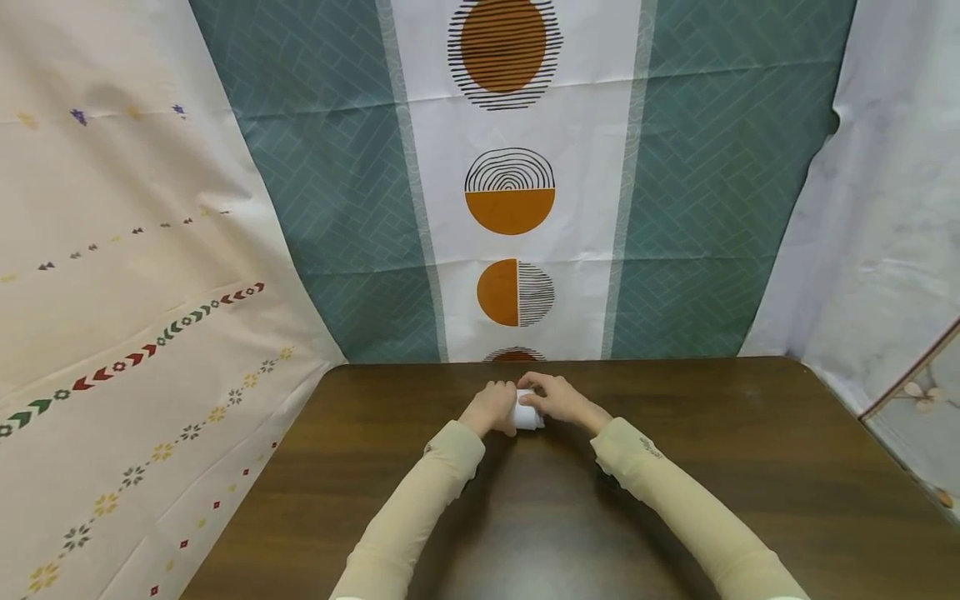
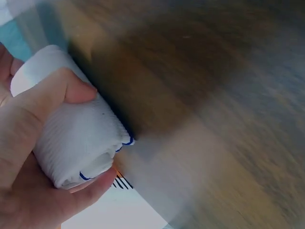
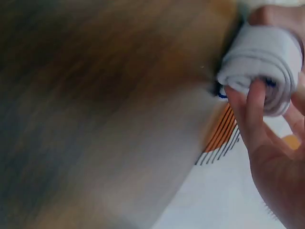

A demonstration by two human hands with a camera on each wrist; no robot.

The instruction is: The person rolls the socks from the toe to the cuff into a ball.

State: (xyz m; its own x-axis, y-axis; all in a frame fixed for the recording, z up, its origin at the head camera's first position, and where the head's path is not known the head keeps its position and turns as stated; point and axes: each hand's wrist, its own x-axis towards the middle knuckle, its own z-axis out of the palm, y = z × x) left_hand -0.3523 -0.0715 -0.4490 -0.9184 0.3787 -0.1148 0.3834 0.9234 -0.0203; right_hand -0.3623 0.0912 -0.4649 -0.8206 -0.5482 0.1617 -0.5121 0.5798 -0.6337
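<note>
A white ribbed cloth (image 1: 527, 415), rolled into a short thick cylinder with blue stitching along its edge, is between both hands at the far side of the table. My left hand (image 1: 491, 407) grips its left end. In the left wrist view the thumb (image 2: 78, 90) lies across the roll (image 2: 78, 133), with a finger under its lower end. From the right, my right hand (image 1: 561, 400) holds the other end. Two fingertips (image 3: 256, 95) press at the spiral end of the roll (image 3: 267, 52) in the right wrist view.
The dark wooden table (image 1: 540, 517) reaches a hanging green and white cloth (image 1: 525, 250) with orange circles at its far edge. Patterned cream fabric (image 1: 150, 333) hangs on the left, and a pale floral cloth (image 1: 892, 250) on the right.
</note>
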